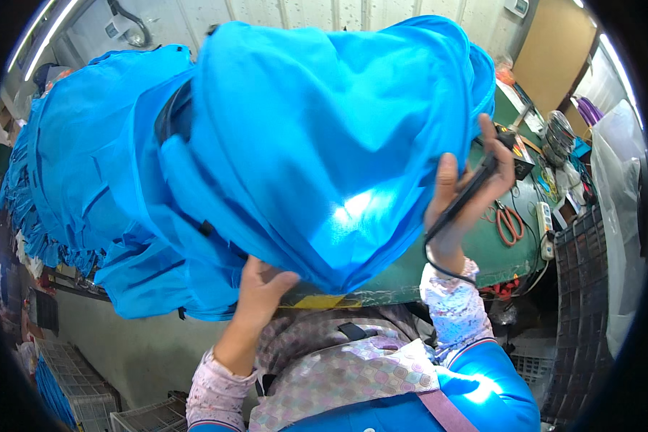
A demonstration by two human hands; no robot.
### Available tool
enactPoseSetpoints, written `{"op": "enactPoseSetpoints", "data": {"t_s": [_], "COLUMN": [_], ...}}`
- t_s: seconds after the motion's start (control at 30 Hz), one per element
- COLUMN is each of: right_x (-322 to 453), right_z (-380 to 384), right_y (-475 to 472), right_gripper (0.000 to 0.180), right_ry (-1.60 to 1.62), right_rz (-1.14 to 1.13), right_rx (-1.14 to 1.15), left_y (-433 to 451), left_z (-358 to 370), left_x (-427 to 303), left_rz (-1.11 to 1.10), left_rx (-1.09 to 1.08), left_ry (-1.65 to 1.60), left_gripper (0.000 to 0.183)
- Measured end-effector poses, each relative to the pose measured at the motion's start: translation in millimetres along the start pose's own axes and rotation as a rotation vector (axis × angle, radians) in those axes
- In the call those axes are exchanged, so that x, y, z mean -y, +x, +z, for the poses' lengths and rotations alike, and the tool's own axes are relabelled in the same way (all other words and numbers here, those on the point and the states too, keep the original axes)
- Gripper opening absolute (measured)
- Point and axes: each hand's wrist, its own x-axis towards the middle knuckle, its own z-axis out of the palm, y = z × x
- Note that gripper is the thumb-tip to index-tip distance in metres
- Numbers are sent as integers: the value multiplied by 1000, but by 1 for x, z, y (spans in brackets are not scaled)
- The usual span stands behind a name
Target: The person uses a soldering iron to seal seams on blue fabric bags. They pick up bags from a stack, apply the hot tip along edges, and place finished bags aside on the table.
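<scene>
A large blue fabric piece [324, 135] with stiff, rounded edging spreads before me, hiding much of the table. At its lower edge, my left hand [264, 289] grips the cloth, thumb on top and fingers out of sight beneath. Beside its right edge is my right hand [464, 194], slightly blurred, fingers spread. Across that palm lies a long, narrow black object [467, 186]; its exact kind is unclear. A thin black cord [448, 274] runs from it around the wrist. More blue fabric pieces [97, 151] are heaped to the left.
On the green tabletop [405, 275] at right lie orange-handled scissors [509, 222] and a white power strip [545, 229]. A dark box [521, 162] and wrapped bundles [559, 137] stand farther back. A black plastic crate [583, 281] flanks the table; wire baskets [81, 378] sit low left.
</scene>
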Motion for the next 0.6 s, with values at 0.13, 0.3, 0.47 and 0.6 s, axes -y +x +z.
{"op": "enactPoseSetpoints", "data": {"t_s": [0.13,0.3,0.47,0.6], "right_x": [3,-27,-39,-21], "right_z": [8,-2,0,-23], "right_y": [-30,-33,-42,-45], "right_gripper": [50,53,64,60], "right_ry": [42,-117,-109,-279], "right_rz": [-300,-123,-202,-248], "right_rx": [353,256,321,306], "left_y": [19,37,44,48], "left_z": [45,60,59,63], "left_x": [33,51,49,40], "left_rz": [42,-114,-139,-241], "left_rx": [303,-40,34,100], "left_ry": [411,76,-81,39], "left_gripper": [59,40,40,45]}}
